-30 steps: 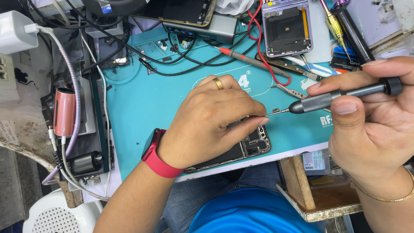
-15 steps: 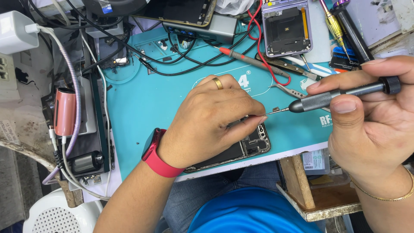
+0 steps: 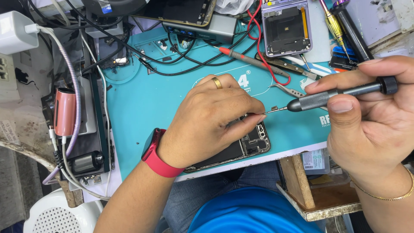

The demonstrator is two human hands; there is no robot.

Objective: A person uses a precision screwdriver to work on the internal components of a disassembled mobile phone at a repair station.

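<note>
At the far left, a white charger block is seen at 10 o'clock of the view, with a pink cylindrical unit below it at 9 o'clock. A teal work mat is spread across the bench centre.

The left hand, with a gold ring and a red wrist band, is laid palm-down over an opened phone; the fingers are curled, and thumb and forefinger are pinched together at the phone's upper corner. What is pinched is too small to be identified; possibly a screw. The phone lies at the mat's near edge, at 6 o'clock of the mat, largely covered by this hand.

At 12 o'clock, an opened purple device is noted, with a red probe and tweezers below it.

The right hand is closed around a dark precision screwdriver, held near level, its tip pointed toward 9 o'clock and met by the left fingertips.
</note>
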